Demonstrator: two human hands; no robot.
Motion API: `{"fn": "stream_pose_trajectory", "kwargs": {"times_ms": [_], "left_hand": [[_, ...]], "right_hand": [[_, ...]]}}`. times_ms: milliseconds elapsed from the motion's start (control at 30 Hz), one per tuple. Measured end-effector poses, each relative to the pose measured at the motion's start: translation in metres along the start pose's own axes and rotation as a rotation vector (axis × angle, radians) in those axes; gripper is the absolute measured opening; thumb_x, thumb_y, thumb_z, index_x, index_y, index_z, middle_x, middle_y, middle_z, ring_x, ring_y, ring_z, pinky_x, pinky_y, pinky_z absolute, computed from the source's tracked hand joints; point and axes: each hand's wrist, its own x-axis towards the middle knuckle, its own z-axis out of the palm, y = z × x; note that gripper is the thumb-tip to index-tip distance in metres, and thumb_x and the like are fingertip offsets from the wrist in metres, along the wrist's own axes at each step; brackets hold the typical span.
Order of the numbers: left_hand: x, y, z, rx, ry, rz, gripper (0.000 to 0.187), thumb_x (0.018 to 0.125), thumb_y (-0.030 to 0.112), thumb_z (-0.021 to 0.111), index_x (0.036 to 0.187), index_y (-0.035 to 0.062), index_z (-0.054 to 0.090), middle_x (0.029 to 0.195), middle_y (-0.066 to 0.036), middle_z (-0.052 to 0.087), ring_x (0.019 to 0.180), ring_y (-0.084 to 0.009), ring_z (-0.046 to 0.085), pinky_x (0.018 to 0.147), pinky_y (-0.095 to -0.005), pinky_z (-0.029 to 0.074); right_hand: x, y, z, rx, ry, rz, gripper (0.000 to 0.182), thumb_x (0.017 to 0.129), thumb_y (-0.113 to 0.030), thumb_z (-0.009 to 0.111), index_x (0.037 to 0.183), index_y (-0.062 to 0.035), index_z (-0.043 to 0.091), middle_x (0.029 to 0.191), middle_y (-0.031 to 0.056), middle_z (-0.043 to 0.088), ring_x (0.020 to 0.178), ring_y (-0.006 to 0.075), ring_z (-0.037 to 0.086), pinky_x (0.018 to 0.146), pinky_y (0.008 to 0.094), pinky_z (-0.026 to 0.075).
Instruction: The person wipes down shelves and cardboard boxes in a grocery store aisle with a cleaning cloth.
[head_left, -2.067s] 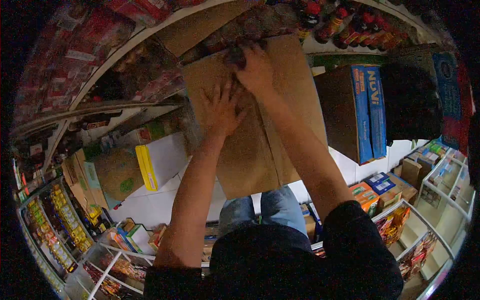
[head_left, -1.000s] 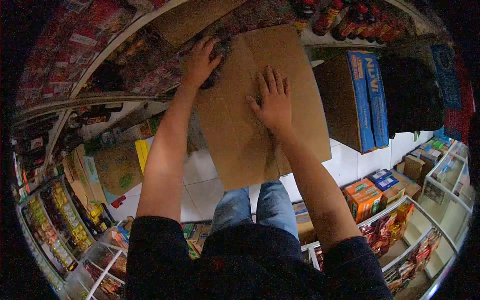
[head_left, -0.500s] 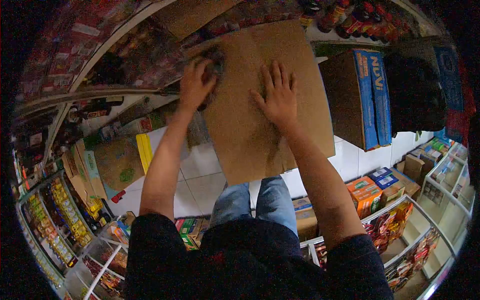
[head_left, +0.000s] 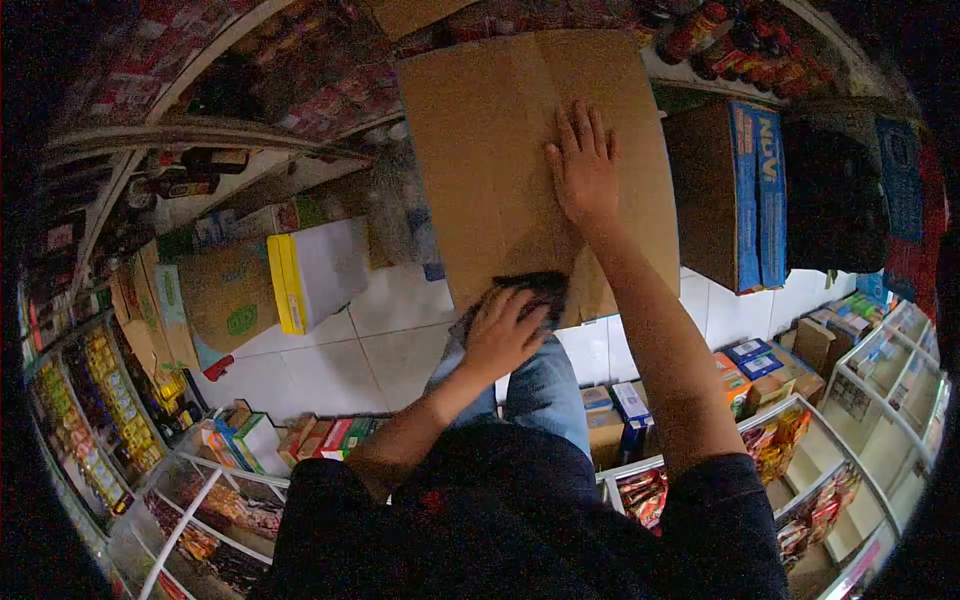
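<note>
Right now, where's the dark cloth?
In the head view the dark cloth sits at the near edge of the cardboard box, under the left hand; the right hand lies flat farther up the box.

1 flat cardboard sheet [head_left: 500,150], 2 hands on it (left [head_left: 503,335], right [head_left: 583,170]), 1 dark cloth [head_left: 530,288], 1 blue-sided box [head_left: 735,195] right.

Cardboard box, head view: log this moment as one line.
left hand: gripping dark cloth at near edge of cardboard box | right hand: flat on box top | place: shop aisle, tiled floor
</note>
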Motion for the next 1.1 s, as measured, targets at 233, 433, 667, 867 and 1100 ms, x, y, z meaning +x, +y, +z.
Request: {"fn": "stream_pose_trajectory", "kwargs": {"times_ms": [233,433,667,867,1100], "left_hand": [[0.019,-0.006,-0.004,0.017,-0.019,0.208,0.051,0.065,0.027,0.064,0.112,0.0133,0.048,0.116,-0.011,0.042,0.111,-0.0304,0.037,0.096,-0.0445,0.031],[0.088,-0.070,-0.043,0.161,0.151,-0.019,0.052,0.070,0.029,0.062,0.116,0.0120,0.046,0.120,-0.013,0.039,0.113,-0.0322,0.036,0.095,-0.0449,0.032],[0.239,-0.167,-0.079,0.439,0.458,0.036,0.050,0.077,0.034,0.058,0.119,0.0116,0.043,0.120,-0.014,0.043,0.110,-0.0335,0.041,0.091,-0.0473,0.035],[0.276,-0.160,-0.075,0.462,0.550,-0.054,0.050,0.077,0.036,0.058,0.118,0.0104,0.044,0.118,-0.015,0.044,0.107,-0.0349,0.043,0.088,-0.0477,0.037],[0.267,-0.102,-0.046,0.418,0.467,-0.039,0.050,0.077,0.034,0.060,0.118,0.0096,0.046,0.117,-0.016,0.043,0.111,-0.0343,0.038,0.087,-0.0446,0.040]], "right_hand": [[-0.012,0.023,-0.013,0.050,-0.062,-0.141,0.050,0.089,-0.034,0.035,0.133,-0.0147,0.027,0.139,0.0100,0.023,0.128,0.0273,0.019,0.104,0.0439,0.014],[-0.017,0.025,-0.019,0.044,-0.097,-0.130,0.048,0.088,-0.030,0.039,0.132,-0.0154,0.030,0.138,0.0084,0.026,0.127,0.0269,0.022,0.105,0.0414,0.015],[-0.016,0.025,-0.020,0.126,-0.092,-0.104,0.045,0.086,-0.028,0.042,0.129,-0.0137,0.036,0.137,0.0076,0.027,0.127,0.0264,0.023,0.105,0.0415,0.016],[-0.016,0.025,-0.023,0.149,-0.110,-0.077,0.045,0.086,-0.029,0.043,0.128,-0.0135,0.036,0.138,0.0074,0.027,0.127,0.0264,0.023,0.105,0.0414,0.015],[-0.016,0.025,-0.019,0.108,-0.154,-0.090,0.044,0.087,-0.029,0.041,0.128,-0.0142,0.036,0.137,0.0073,0.027,0.127,0.0250,0.023,0.105,0.0412,0.016]]}}
